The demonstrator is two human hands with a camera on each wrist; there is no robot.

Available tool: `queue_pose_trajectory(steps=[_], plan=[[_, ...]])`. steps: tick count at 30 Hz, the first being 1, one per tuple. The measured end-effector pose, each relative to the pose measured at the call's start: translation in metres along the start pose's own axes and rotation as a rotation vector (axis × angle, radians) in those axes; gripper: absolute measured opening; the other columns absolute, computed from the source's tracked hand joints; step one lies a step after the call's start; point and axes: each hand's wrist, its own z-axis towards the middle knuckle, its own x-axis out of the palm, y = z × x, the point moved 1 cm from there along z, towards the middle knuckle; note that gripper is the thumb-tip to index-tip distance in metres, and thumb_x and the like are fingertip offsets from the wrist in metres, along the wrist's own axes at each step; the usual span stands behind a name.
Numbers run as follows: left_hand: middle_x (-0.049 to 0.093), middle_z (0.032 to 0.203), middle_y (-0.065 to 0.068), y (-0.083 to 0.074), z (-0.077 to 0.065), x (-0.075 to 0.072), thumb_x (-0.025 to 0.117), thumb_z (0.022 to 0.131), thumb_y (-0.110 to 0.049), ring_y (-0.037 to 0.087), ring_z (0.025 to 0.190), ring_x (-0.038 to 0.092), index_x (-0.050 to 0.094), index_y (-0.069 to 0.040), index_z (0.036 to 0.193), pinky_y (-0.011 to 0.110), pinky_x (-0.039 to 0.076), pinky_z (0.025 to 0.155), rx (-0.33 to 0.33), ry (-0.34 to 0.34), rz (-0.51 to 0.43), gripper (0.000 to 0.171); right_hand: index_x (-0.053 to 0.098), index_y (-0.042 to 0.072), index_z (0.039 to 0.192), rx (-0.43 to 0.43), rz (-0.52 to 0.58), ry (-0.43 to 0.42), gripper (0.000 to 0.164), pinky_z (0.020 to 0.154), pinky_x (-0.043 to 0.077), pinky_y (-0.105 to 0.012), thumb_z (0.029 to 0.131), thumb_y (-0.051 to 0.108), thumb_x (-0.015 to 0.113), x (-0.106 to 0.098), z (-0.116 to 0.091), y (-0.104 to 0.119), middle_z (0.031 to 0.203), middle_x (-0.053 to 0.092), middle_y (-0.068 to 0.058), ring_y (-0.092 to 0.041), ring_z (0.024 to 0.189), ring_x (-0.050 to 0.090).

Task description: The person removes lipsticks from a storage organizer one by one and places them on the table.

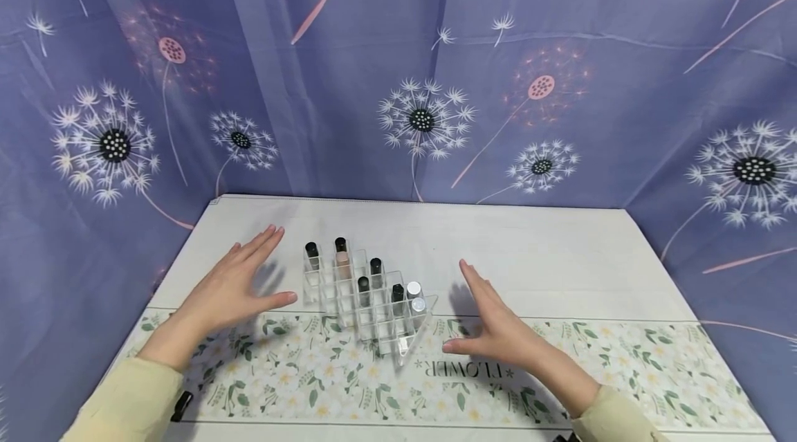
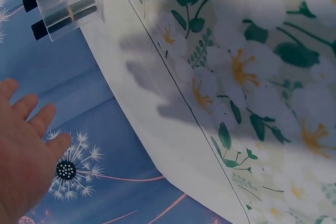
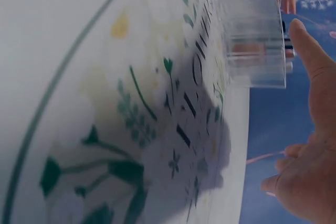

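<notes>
A clear tiered lipstick organizer point(image 1: 349, 304) stands slantwise on the table with several tubes upright in its slots. Most tubes have black caps, such as the one at the far left point(image 1: 312, 255); two have pale silvery caps point(image 1: 418, 304) at the right end. My left hand point(image 1: 233, 290) hovers left of the organizer, fingers straight and thumb spread toward it. On the other side, my right hand point(image 1: 498, 328) is held with fingers extended and thumb apart. Neither hand touches the organizer. In the right wrist view, the organizer's clear side point(image 3: 257, 35) appears beyond the thumb.
A white table point(image 1: 529, 255) carries a floral runner point(image 1: 311, 387) with the word FLOWER, upside down. Purple dandelion-print curtains point(image 1: 373, 13) enclose its back and sides. A small black object point(image 1: 181, 406) lies by the left sleeve.
</notes>
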Motion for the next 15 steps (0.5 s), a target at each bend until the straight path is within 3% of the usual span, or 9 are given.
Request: queue_pose_trajectory(steps=[4, 9, 15], plan=[[0.014, 0.179, 0.007, 0.0, 0.003, -0.001, 0.077, 0.089, -0.068, 0.044, 0.16, 0.025, 0.013, -0.025, 0.174, 0.063, 0.016, 0.131, -0.016, 0.009, -0.064, 0.115, -0.003, 0.019, 0.174, 0.007, 0.011, 0.018, 0.142, 0.125, 0.02, -0.069, 0.077, 0.055, 0.094, 0.008, 0.002, 0.003, 0.178, 0.006, -0.022, -0.049, 0.161, 0.013], [0.014, 0.18, 0.005, 0.0, 0.004, -0.003, 0.079, 0.088, -0.068, 0.047, 0.159, 0.024, 0.009, -0.032, 0.174, 0.075, 0.025, 0.123, -0.064, 0.021, -0.114, 0.116, -0.005, 0.019, 0.173, 0.004, 0.038, 0.025, 0.145, 0.127, 0.021, -0.063, 0.074, 0.047, 0.098, 0.017, 0.005, 0.011, 0.179, 0.002, -0.015, -0.042, 0.163, 0.013], [0.02, 0.179, 0.008, -0.002, 0.006, -0.001, 0.084, 0.085, -0.065, 0.048, 0.158, 0.028, 0.014, -0.029, 0.174, 0.078, 0.032, 0.117, -0.071, 0.003, -0.16, 0.119, -0.006, 0.019, 0.173, 0.015, 0.079, 0.03, 0.15, 0.128, 0.019, -0.061, 0.071, 0.043, 0.1, 0.026, 0.007, 0.018, 0.18, -0.001, -0.008, -0.037, 0.164, 0.01]])
